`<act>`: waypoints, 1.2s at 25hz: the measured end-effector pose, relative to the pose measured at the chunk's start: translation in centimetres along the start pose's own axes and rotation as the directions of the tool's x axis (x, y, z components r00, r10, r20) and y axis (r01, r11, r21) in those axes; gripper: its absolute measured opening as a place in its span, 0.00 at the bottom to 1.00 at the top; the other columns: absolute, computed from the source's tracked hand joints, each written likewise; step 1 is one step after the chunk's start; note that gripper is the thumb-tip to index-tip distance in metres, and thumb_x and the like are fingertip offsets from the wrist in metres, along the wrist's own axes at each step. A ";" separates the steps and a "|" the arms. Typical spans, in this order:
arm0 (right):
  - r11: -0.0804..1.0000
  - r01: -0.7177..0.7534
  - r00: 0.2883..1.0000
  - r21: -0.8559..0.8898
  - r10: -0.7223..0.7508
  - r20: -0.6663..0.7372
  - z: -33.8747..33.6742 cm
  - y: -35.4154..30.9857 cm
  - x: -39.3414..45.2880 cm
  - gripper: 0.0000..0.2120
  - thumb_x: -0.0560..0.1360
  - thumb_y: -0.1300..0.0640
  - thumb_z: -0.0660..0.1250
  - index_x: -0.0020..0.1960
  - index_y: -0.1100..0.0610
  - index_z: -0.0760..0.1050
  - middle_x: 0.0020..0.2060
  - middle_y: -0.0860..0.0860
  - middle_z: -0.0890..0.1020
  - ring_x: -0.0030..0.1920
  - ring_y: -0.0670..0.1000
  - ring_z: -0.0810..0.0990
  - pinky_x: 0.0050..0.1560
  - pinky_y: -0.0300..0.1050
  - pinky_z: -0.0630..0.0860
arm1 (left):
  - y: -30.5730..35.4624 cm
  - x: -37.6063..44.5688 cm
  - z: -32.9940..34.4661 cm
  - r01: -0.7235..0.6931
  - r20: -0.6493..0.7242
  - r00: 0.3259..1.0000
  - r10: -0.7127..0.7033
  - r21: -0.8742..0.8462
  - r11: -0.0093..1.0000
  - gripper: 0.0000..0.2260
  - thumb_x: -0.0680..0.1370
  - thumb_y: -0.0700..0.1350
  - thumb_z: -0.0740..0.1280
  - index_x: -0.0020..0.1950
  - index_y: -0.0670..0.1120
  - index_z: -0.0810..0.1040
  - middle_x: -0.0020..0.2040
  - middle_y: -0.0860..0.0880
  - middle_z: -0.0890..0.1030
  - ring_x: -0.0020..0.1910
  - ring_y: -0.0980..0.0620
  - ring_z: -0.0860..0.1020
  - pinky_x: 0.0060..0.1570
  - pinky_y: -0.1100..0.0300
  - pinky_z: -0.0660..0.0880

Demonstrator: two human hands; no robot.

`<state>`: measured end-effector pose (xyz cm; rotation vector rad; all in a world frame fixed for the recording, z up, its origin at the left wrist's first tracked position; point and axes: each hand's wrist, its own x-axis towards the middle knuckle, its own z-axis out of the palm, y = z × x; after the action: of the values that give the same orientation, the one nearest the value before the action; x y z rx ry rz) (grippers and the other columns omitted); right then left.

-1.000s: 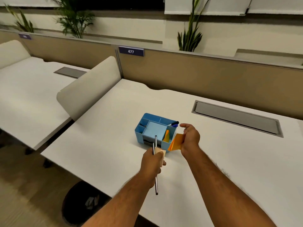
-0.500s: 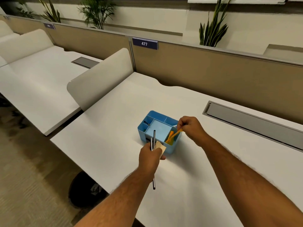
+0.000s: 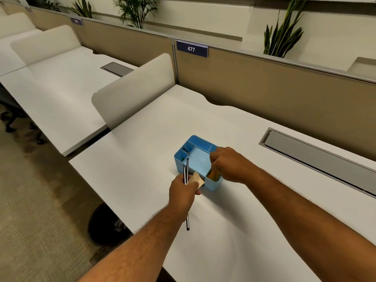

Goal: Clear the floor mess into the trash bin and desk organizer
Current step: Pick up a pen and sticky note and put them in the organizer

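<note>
At a white desk (image 3: 234, 231) in an open-plan office, we stand with both bare arms stretched toward a blue desk organizer (image 3: 184, 159) that sits near the desk's middle. Our left hand (image 3: 184, 189) is clenched around two thin dark pens (image 3: 186, 174) and a tan paper scrap (image 3: 196, 179), held just in front of the organizer's near wall; the pens run upright through the fist, one end poking out below the wrist. Our right hand (image 3: 228, 165) hovers over the organizer's near right compartment, fingers curled down onto an orange sticky pad (image 3: 213, 174) that stands inside it. Whether those fingers pinch the pad or only touch it, we cannot tell. A small dark item lies in a rear left compartment, too small to name. Under the desk's left edge, on the carpet, stands a black trash bin (image 3: 105, 226), partly hidden by the desktop. A grey cable hatch (image 3: 317, 157) is set into the desk at right. On the tan partition (image 3: 264, 94) behind hangs a sign (image 3: 191, 49) reading 477, with plants (image 3: 282, 35) above.
</note>
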<state>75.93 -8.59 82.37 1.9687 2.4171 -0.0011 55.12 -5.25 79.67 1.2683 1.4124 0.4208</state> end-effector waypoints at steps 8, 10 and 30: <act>0.873 -0.252 0.968 0.417 0.225 0.114 2.1 -0.6 -0.9 0.15 0.73 0.65 0.69 0.52 0.46 0.78 0.47 0.45 0.82 0.46 0.48 0.81 0.44 0.40 0.77 | 0.7 0.0 0.8 -0.042 0.024 0.999 0.044 -0.070 0.997 0.17 0.79 0.48 0.74 0.66 0.48 0.76 0.55 0.46 0.85 0.41 0.55 0.85 0.40 0.62 0.79; 0.775 -0.276 0.943 0.568 0.332 0.005 1.8 -0.6 -2.1 0.16 0.74 0.64 0.69 0.55 0.46 0.80 0.51 0.43 0.84 0.50 0.45 0.82 0.50 0.37 0.79 | 0.6 0.0 1.2 -0.046 0.033 0.998 0.048 -0.079 0.996 0.16 0.80 0.46 0.73 0.66 0.47 0.76 0.58 0.45 0.84 0.44 0.52 0.86 0.46 0.59 0.81; -0.569 0.243 0.403 0.786 0.796 0.451 1.8 -5.6 -4.8 0.13 0.72 0.68 0.58 0.32 0.56 0.73 0.34 0.59 0.76 0.31 0.52 0.74 0.35 0.45 0.76 | 2.5 -1.0 2.2 0.080 0.304 0.953 -0.017 -0.196 0.977 0.15 0.88 0.48 0.56 0.57 0.43 0.80 0.37 0.44 0.77 0.27 0.53 0.68 0.27 0.62 0.65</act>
<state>71.42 -14.46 80.59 -1.1959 0.0428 0.8383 57.94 -6.09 81.59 1.0750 1.1084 0.3161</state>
